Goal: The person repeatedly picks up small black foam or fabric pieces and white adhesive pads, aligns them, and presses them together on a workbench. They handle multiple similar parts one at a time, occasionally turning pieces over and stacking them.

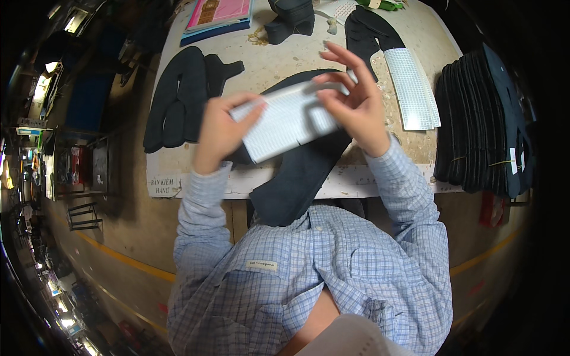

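My left hand (218, 129) grips the left end of a white sheet of small printed labels (279, 121), thumb on top. The sheet is tilted and slightly blurred, raised over the table. At its right end is my right hand (363, 110), fingers spread and curved, with the thumb close to the sheet. Whether a tiny label sticks to a fingertip I cannot tell. Beneath the sheet lies a dark cut fabric piece (303, 178), its lower end hanging over the table's front edge against my shirt.
Dark fabric pieces (178, 98) lie at the left of the table (386, 172). Another dark piece (371, 29) is at the back right, near more label sheets (411, 89). A tall stack of dark pieces (475, 118) stands at the right edge. Books (217, 18) and a dark bundle (291, 21) sit at the back.
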Motion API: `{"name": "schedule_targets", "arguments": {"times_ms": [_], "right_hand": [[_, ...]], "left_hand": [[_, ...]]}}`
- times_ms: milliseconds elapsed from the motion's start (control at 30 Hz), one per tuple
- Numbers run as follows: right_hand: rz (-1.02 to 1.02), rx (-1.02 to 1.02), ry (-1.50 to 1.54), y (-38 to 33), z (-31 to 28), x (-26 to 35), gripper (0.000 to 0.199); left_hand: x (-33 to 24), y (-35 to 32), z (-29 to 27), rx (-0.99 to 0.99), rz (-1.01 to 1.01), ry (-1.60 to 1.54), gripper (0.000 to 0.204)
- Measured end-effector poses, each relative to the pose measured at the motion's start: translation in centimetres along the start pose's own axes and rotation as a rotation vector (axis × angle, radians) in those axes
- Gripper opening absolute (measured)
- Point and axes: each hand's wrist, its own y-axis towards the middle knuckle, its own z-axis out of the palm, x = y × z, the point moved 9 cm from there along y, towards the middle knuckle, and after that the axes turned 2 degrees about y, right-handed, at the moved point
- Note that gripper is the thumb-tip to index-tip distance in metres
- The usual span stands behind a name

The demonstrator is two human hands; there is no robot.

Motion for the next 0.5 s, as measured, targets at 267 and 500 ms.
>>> {"name": "schedule_targets", "arguments": {"times_ms": [267,500], "right_hand": [[0.176,0.032,-0.606,0.5,-7.5,-0.6,0.010],[-0.088,0.168,-1.024,0.5,-4.7,-1.0,0.009]], "left_hand": [[0.2,6.6,-7.2,-0.182,0.209,0.756,0.033],[-5.5,8.1,3.9,0.262,0.443,0.599,0.032]]}}
